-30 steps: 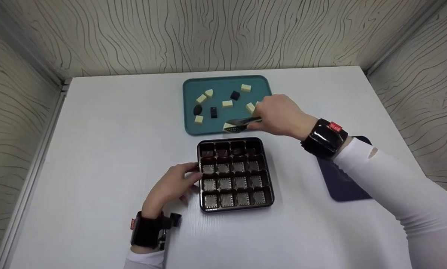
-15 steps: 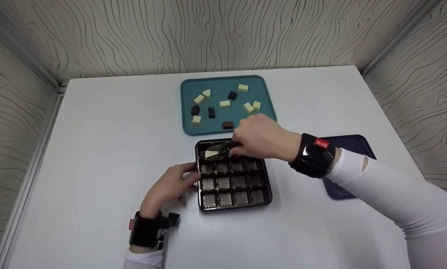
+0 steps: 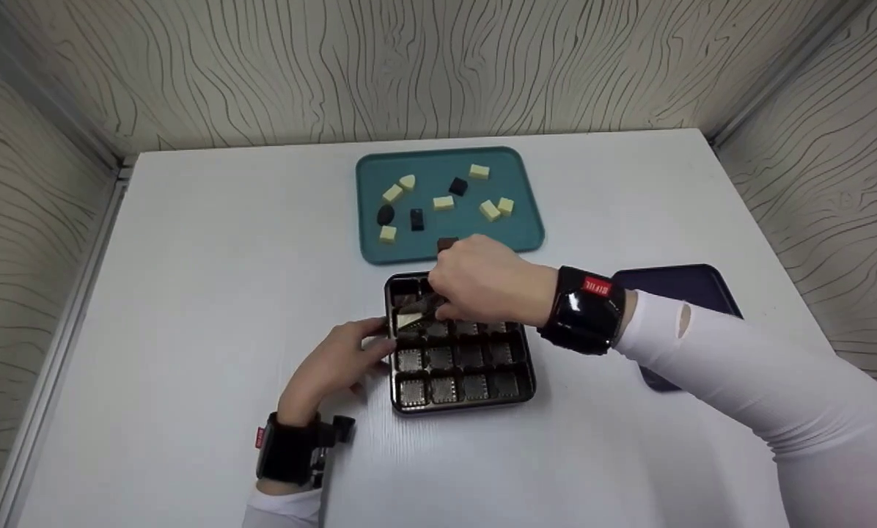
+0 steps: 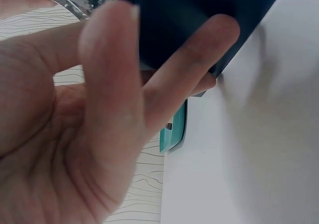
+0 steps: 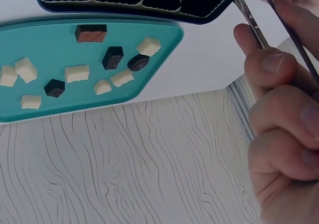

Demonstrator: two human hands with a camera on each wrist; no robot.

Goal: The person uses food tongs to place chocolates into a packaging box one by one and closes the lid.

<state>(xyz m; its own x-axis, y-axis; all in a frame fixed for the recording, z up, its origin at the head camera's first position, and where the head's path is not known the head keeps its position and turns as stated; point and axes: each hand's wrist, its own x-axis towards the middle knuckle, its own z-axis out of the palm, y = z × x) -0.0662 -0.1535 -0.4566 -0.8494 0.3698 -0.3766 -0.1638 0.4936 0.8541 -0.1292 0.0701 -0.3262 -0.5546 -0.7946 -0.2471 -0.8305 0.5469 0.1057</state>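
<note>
My right hand [image 3: 486,282] grips metal tongs [image 5: 252,22] whose tips pinch a white chocolate [image 3: 409,320]. In the head view this piece overlaps the leftmost compartment of the second row in a dark, divided chocolate box [image 3: 462,409]. A brown chocolate [image 3: 404,299] shows in the back row; my hand covers part of that row. The two front rows show bare compartment bottoms. My left hand [image 3: 343,359] rests its extended fingers against the box's left wall [image 4: 174,15], thumb near the rim.
Behind the box lies a teal tray [image 3: 369,253] with several white chocolates, some dark ones and a brown chocolate [image 5: 91,33]. A dark blue tray [image 3: 680,286] lies at the right, partly under my right forearm. A patterned panel [image 3: 424,66] rises behind the table.
The tongs carried the white chocolate from the teal tray's front edge to the box's back-left corner, then slightly toward me to the second row. My left hand stayed at the box.
</note>
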